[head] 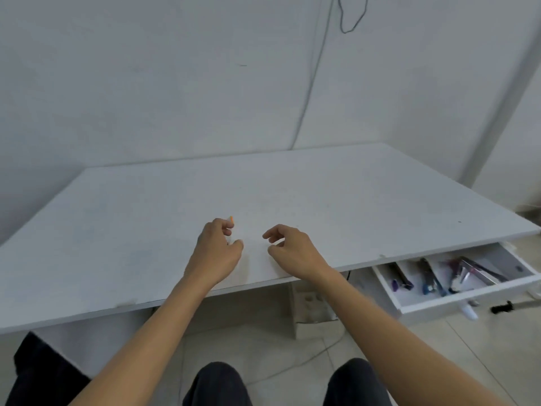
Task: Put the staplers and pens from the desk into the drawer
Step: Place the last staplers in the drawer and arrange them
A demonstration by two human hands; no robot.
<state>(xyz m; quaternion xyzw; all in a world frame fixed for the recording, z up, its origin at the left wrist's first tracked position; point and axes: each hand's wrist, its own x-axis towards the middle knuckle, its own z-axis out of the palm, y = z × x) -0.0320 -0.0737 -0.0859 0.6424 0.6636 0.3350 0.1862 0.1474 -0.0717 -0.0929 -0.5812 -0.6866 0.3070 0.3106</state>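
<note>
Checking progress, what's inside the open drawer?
The drawer holds several pens and metal staplers lying loose. Its back part is hidden under the desk.

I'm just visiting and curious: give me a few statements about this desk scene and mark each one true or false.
1. The drawer under the desk's right end is pulled open. True.
2. The drawer holds nothing. False: several items, blurred but including dark and blue ones, lie inside.
3. The left hand has its grip closed on a small white item with an orange tip. True.
4. The right hand is holding a stapler. False: its curled fingers hold nothing.
5. Staplers are scattered across the desk top. False: none show on it.
</note>
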